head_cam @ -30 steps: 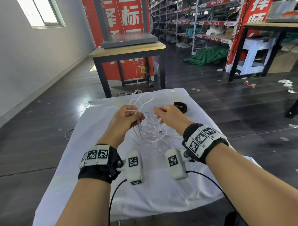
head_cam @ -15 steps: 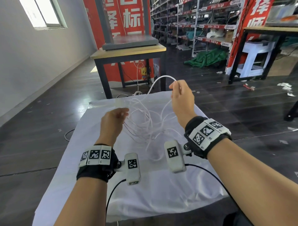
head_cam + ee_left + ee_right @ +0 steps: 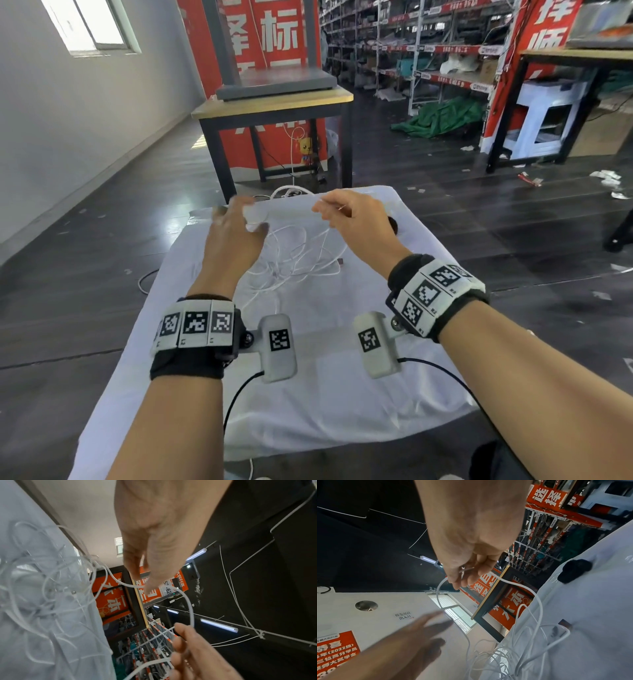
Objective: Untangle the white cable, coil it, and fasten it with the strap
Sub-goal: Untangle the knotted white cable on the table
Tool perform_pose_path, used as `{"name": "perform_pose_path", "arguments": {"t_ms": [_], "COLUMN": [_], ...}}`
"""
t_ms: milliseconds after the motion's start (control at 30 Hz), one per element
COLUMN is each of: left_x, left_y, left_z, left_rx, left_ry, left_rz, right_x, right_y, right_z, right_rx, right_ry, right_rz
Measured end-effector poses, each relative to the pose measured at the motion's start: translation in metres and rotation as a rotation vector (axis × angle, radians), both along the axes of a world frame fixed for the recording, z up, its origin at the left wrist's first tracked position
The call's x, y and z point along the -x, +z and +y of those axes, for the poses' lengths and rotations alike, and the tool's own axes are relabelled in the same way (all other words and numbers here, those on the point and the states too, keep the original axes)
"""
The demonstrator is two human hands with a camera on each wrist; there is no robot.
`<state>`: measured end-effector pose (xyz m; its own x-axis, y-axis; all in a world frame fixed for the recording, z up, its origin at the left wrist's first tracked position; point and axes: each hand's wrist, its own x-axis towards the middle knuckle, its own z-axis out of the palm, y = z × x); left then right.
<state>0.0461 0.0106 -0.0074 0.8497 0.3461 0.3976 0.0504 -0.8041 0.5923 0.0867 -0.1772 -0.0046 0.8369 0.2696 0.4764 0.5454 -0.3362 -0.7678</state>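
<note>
The white cable (image 3: 294, 253) lay tangled mid-surface (image 3: 308, 394). The right hand (image 3: 356, 219) pinched a strand between thumb and fingers (image 3: 453, 580); the left hand (image 3: 233, 233), at nine o'clock, reached with fingers spread. Best to draw loops apart gently, never yanking knots tight.

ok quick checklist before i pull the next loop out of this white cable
1. Right hand pinches the thin white cable: ok.
2. Left hand has a grip on it: cannot tell, motion blur; in the right wrist view its fingers look spread.
3. Cable untangled: not ok, loops lie crossed in a heap on the white cloth-covered table.
4. Cable's metal plug end in sight: ok, on the cloth.
5. Black strap at hand: ok, on the cloth beyond the right hand.
</note>
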Motion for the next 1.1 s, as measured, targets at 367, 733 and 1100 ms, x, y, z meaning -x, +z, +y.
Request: {"name": "perform_pose_path", "arguments": {"t_ms": [367,733,1100], "left_x": [0.008,0.008,0.025], "left_y": [0.009,0.002,0.030], "left_z": [-0.003,-0.001,-0.027], "left_rx": [0.617,0.062,0.296], "left_ry": [-0.080,0.099,-0.460], "left_rz": [-0.222,0.037,0.009], "right_x": [-0.009,0.002,0.000], "right_y": [-0.018,0.015,0.000], "right_z": [-0.014,-0.007,0.000], "right_rx": [0.258,-0.251,0.042], "right_ry": [-0.116,-0.194,-0.018], "right_rz": [0.095,-0.291,-0.178]}}
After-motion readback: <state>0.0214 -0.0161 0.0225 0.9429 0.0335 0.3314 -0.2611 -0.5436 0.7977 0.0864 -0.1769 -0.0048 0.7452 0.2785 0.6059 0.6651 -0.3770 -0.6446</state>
